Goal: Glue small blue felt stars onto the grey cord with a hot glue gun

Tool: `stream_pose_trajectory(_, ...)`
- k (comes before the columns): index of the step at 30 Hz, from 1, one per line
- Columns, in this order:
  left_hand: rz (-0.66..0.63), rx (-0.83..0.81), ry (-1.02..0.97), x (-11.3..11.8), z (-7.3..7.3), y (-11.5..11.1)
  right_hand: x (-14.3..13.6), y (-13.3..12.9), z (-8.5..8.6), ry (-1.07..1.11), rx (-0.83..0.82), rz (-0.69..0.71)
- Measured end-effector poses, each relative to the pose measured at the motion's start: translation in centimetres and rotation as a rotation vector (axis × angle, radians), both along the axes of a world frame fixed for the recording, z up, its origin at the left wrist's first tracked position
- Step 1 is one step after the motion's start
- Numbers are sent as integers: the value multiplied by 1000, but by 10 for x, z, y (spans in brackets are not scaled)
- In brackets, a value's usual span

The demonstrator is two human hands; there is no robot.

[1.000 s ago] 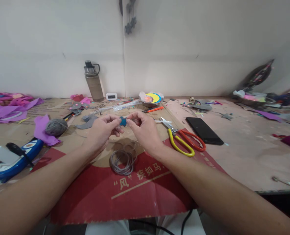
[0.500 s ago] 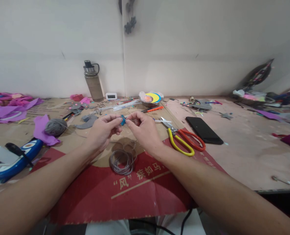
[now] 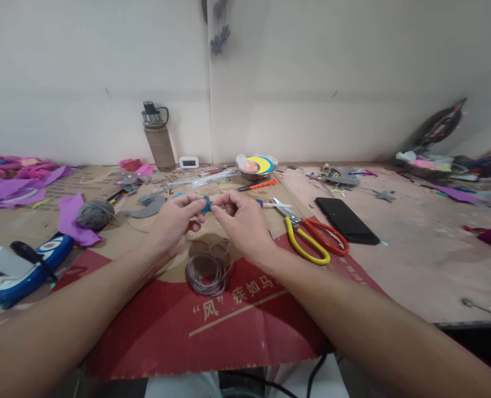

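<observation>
A small blue piece (image 3: 206, 205) is pinched between the fingertips of both hands, above the cardboard sheet (image 3: 245, 342). My left hand (image 3: 179, 221) is closed on its left side. From the right, my right hand (image 3: 242, 220) meets it with thumb and forefinger pressed together. Most of the piece is hidden by the fingers, so its full shape is unclear. Below the hands lies a coil of thin grey cord (image 3: 207, 275). Scissors (image 3: 307, 232) with yellow and red handles rest beside my right forearm, blades partly apart.
A black phone (image 3: 347, 221) lies right of the scissors. On the left are grey yarn (image 3: 95, 214), purple felt (image 3: 69, 221) and a blue-and-white object (image 3: 30, 276). Behind stand a bottle (image 3: 159, 141), a small clock (image 3: 189, 162) and a metal bowl (image 3: 254, 176).
The blue piece has shifted very slightly left and is more covered by the fingers. Both hands keep their pinch, and the view has moved a little.
</observation>
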State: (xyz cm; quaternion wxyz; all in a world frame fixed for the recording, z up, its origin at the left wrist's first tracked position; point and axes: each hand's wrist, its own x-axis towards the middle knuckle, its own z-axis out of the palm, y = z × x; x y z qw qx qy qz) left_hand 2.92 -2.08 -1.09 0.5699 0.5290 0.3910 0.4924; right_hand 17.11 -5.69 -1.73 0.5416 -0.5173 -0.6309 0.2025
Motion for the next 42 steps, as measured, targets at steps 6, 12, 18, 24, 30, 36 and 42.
stream_pose_trajectory(6, 15, 25, 20, -1, -4, 3, -1, -2, 0, -27, 20, 5)
stream_pose_trajectory(12, -11, 21, 15, 0, -1, 1, 0, -2, 2, -25, 17, -13)
stream_pose_trajectory(18, -7, 30, 17, 1, 2, 0, 4, 1, 1, -24, 42, -5)
stream_pose_trajectory(24, -4, 131, 124, -1, -5, 3, 6, 4, 1, -44, 72, -22)
stream_pose_trajectory(30, -43, 179, 207, -4, -7, 3, 8, 5, 3, -72, 88, -53)
stream_pose_trajectory(36, -62, 199, 239, -3, -2, -2, 9, 4, 4, -99, 88, -68)
stream_pose_trajectory(42, -76, 173, 202, -1, -1, -3, 8, 5, 3, -106, 99, -77)
